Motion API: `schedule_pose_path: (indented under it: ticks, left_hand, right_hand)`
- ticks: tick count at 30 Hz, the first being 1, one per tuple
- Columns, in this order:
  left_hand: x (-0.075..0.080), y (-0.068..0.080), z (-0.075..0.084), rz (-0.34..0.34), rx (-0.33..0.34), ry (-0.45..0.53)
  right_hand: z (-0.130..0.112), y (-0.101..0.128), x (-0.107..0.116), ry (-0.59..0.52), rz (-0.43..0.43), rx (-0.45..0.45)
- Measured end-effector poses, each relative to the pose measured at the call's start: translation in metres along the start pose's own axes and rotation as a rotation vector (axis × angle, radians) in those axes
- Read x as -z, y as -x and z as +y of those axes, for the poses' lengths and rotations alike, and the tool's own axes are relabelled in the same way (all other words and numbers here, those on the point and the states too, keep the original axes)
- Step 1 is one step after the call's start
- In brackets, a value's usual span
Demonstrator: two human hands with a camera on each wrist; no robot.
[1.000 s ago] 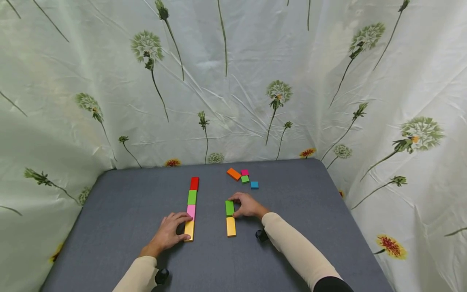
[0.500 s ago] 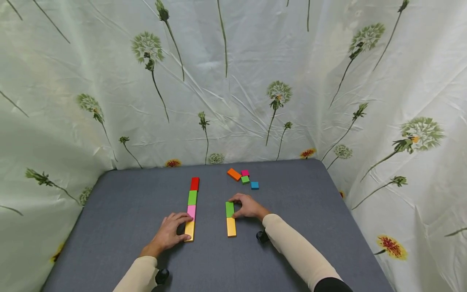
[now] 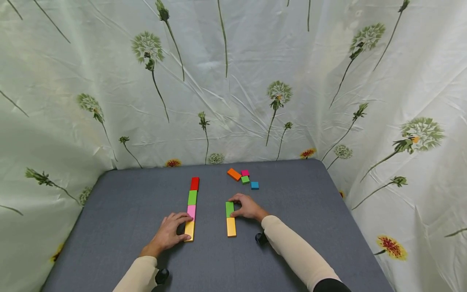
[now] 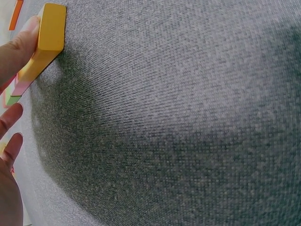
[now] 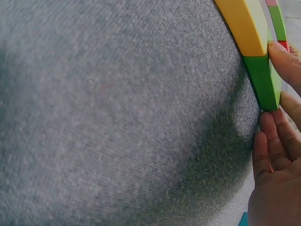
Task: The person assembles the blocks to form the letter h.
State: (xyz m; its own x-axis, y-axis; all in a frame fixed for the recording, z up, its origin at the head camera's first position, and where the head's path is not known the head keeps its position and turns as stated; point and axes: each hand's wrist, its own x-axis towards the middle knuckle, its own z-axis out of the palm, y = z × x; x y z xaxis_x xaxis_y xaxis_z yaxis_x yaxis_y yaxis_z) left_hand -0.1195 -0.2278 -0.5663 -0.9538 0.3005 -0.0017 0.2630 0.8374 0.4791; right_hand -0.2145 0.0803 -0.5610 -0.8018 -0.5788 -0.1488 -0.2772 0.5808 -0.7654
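In the head view, a row of a red block point(image 3: 195, 183), a green block point(image 3: 192, 197), a pink block point(image 3: 191, 211) and a yellow block point(image 3: 189, 231) lies on the left. My left hand point(image 3: 168, 232) rests on its near part, thumb on the yellow block, fingertips by the pink one. To the right, a second green block point(image 3: 229, 209) meets a second yellow block point(image 3: 231, 227) end to end. My right hand point(image 3: 249, 206) holds that green block, forefinger at its far end, thumb near the seam. Both thumbs point(image 4: 21, 44) show from the wrists; the left forefinger is hidden there.
Toward the back of the grey table point(image 3: 138, 194) lie an orange block point(image 3: 234, 174), a magenta block point(image 3: 245, 172), a small green block point(image 3: 245, 179) and a blue block point(image 3: 254, 185). A flower-patterned curtain point(image 3: 240, 121) hangs behind and at both sides.
My right thumb has shifted slightly left on the green block. The left hand and all the blocks look unmoved.
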Motion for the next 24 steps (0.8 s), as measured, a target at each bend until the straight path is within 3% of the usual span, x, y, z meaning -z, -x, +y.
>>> schedule_pose_path:
  ticks: [17, 24]
  left_hand:
    - [0.0009, -0.001, 0.0004, 0.02, -0.02, -0.016]
    - [0.0004, 0.0006, 0.0008, 0.028, -0.035, -0.008]
  right_hand:
    - [0.0, -0.0006, 0.0001, -0.012, 0.019, 0.0]
    - [0.0009, -0.0023, 0.0023, -0.061, 0.122, 0.0]
